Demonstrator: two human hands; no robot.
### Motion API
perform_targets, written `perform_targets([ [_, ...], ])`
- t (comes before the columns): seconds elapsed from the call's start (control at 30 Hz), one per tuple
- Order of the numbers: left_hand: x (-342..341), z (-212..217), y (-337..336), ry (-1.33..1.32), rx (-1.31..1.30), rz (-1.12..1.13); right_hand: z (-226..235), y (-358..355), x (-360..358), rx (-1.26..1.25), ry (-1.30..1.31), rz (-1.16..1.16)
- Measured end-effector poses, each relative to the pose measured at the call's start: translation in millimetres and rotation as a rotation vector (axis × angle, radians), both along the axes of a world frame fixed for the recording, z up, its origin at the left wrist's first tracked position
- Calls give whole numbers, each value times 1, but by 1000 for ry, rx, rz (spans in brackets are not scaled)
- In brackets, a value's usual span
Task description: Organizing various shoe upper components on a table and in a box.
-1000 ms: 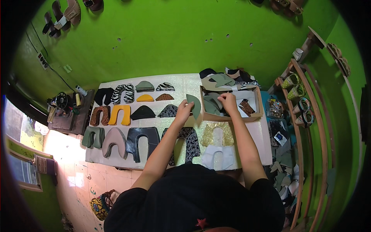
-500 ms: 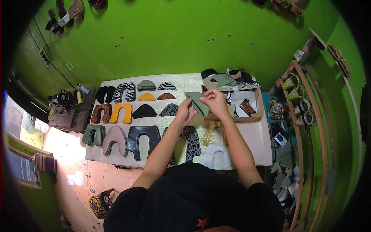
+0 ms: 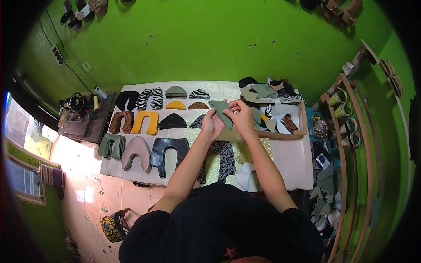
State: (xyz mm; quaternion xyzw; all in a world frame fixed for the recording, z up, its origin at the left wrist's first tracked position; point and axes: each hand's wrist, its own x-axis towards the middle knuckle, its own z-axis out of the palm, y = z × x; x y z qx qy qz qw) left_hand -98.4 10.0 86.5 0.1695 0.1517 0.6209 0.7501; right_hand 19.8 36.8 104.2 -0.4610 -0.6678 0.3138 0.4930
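Observation:
Above the middle of the table [image 3: 289, 168] I hold olive-green half-moon shoe-upper pieces [image 3: 222, 115], stacked or folded together. My left hand [image 3: 212, 127] is closed on their lower left edge, and my right hand [image 3: 242, 115] pinches them from the right. Below my hands lies a dark patterned U-shaped piece [image 3: 222, 160], partly covered by my left forearm. A gold glitter piece [image 3: 244, 153] and a white piece [image 3: 246, 176] show beside my right forearm. Left of my hands lie stacks of black half-moon pieces [image 3: 172, 121] and yellow U-shaped pieces [image 3: 145, 122].
A cardboard box [image 3: 301, 125] of scraps stands at the table's right, with more offcuts [image 3: 267, 90] behind it. At the left is a sewing machine [image 3: 78, 105]. A wooden rack [image 3: 346, 175] with sandals borders the right; scraps [image 3: 324, 197] lie on the floor beside it.
The green pieces have turned and lie closer together between my fingers. My right hand has shifted slightly down over them. The whole view has swung a little to the left.

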Motion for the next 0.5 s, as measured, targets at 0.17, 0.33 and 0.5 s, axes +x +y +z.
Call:
perform_targets([
  [0.17, -18, -5, -2, -53, 8, -33, 1, -1, -14, -40, -58, 45],
  [0.33, -39, -9, -5, -26, -5, -18, -1, -6, -40, -94, -112, 21],
  [0.5, -61, -14, -7, 149, 12, 104, -2, -9, -70, 7, -218, -1],
])
